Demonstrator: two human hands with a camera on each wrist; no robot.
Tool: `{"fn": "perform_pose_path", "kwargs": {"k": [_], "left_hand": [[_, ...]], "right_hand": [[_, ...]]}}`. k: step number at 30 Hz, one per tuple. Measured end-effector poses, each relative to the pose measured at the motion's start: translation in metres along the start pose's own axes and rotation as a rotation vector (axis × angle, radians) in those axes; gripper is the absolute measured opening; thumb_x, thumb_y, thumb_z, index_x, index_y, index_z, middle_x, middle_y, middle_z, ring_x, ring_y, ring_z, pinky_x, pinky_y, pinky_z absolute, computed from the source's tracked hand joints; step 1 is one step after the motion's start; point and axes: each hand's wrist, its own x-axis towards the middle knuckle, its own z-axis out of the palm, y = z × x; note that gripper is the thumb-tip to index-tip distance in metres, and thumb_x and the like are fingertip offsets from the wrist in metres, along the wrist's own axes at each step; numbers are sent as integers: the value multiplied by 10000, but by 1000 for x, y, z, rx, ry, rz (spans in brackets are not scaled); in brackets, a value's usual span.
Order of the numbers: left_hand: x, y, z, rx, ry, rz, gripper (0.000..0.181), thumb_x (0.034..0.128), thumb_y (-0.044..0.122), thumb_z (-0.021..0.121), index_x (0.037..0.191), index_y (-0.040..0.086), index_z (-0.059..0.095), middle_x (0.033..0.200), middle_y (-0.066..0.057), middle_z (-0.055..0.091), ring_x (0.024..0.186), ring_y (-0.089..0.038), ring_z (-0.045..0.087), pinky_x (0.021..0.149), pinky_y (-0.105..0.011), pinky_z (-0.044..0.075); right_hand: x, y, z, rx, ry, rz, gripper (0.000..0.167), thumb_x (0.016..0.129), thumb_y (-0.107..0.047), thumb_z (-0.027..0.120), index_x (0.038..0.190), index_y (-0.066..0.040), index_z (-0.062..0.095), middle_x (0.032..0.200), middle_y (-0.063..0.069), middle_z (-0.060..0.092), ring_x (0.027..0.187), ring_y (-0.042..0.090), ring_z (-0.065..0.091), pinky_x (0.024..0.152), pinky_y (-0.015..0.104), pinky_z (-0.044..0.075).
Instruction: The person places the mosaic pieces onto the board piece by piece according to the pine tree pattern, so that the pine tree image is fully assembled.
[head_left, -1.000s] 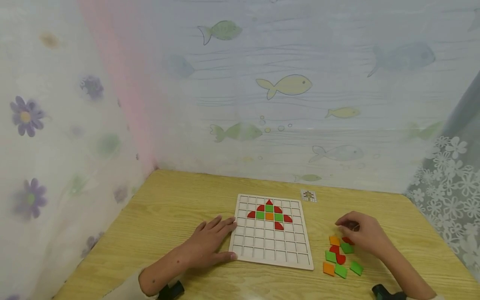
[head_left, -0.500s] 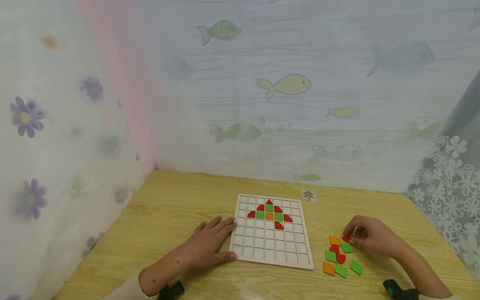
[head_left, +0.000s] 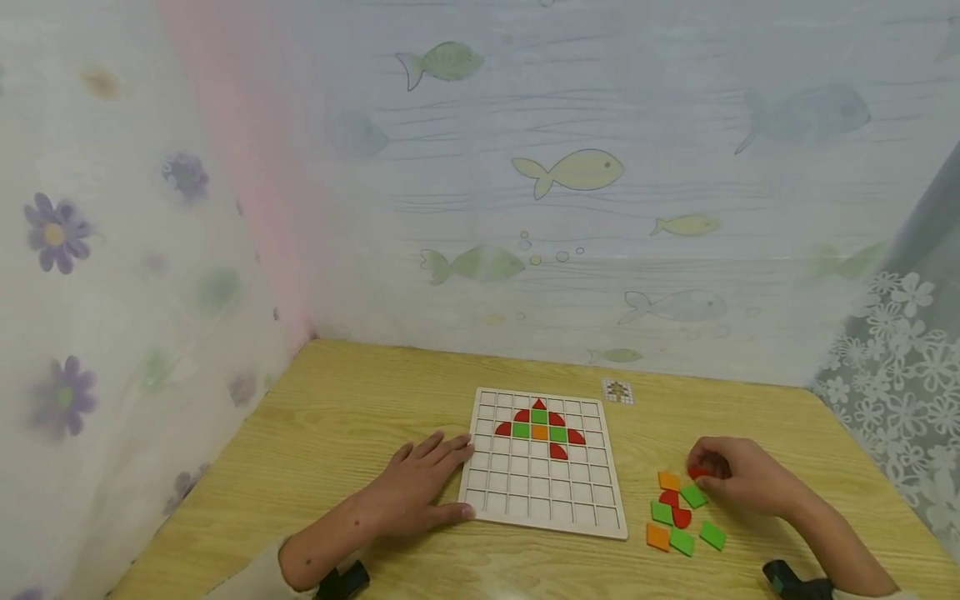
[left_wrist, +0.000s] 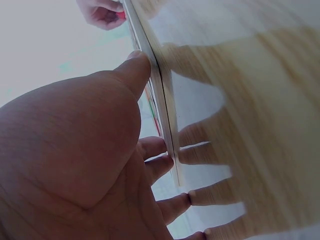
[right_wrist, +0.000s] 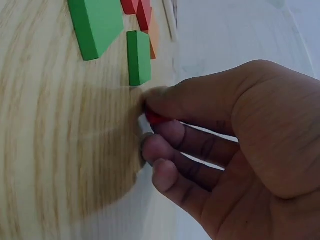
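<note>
My right hand [head_left: 746,477] pinches a red quarter-round tile [head_left: 698,472] between thumb and fingers, just above the table beside the loose tiles. In the right wrist view only a sliver of that red tile [right_wrist: 157,118] shows behind the thumb. My left hand [head_left: 408,490] lies with spread, straight fingers, its thumb and fingertips touching the left edge of a wooden grid board [head_left: 517,504]. Red, green and orange tiles [head_left: 539,432] sit in the board's upper squares in a stepped, tree-like shape. The left wrist view shows the left thumb [left_wrist: 135,70] against the board's side.
Several loose tiles lie right of the board: green [head_left: 682,542], orange [head_left: 657,537] and red [head_left: 681,518]. Behind the board is a small pattern card [head_left: 617,392]. Curtains with fish and flowers edge the wooden table [head_left: 360,400] at the back and sides.
My right hand has moved slightly right and down onto the red tile at the top of the loose group and now pinches it. The left hand and board have stayed put.
</note>
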Motion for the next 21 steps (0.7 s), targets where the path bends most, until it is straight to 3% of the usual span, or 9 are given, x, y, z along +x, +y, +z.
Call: {"fn": "perform_pose_path", "kwargs": {"k": [8, 14, 21], "left_hand": [[0, 0, 0, -4, -5, -4, 849, 1013, 636, 614, 1677, 181, 348, 1750, -9, 277, 1618, -392, 202, 1207, -734, 227], [0, 0, 0, -5, -5, -9, 843, 1014, 626, 620, 1677, 184, 348, 1748, -10, 280, 1617, -392, 203, 1208, -735, 222], [1, 0, 1, 0, -13, -11, 841, 1015, 623, 619, 1680, 188, 342, 1750, -4, 276, 1618, -387, 201, 1208, -734, 225]], "right_hand": [[7, -4, 6, -56, 84, -41, 139, 996, -50, 714, 1110, -129, 724, 847, -120, 616, 690, 12, 510, 594, 261, 453], [17, -13, 11, -70, 160, -115, 141, 990, -23, 718, 1040, -145, 672, 844, -137, 601, 714, -3, 517, 585, 249, 465], [29, -27, 18, -37, 187, -164, 141, 981, -1, 727, 996, -105, 633, 819, -129, 588, 700, 11, 527, 573, 239, 460]]}}
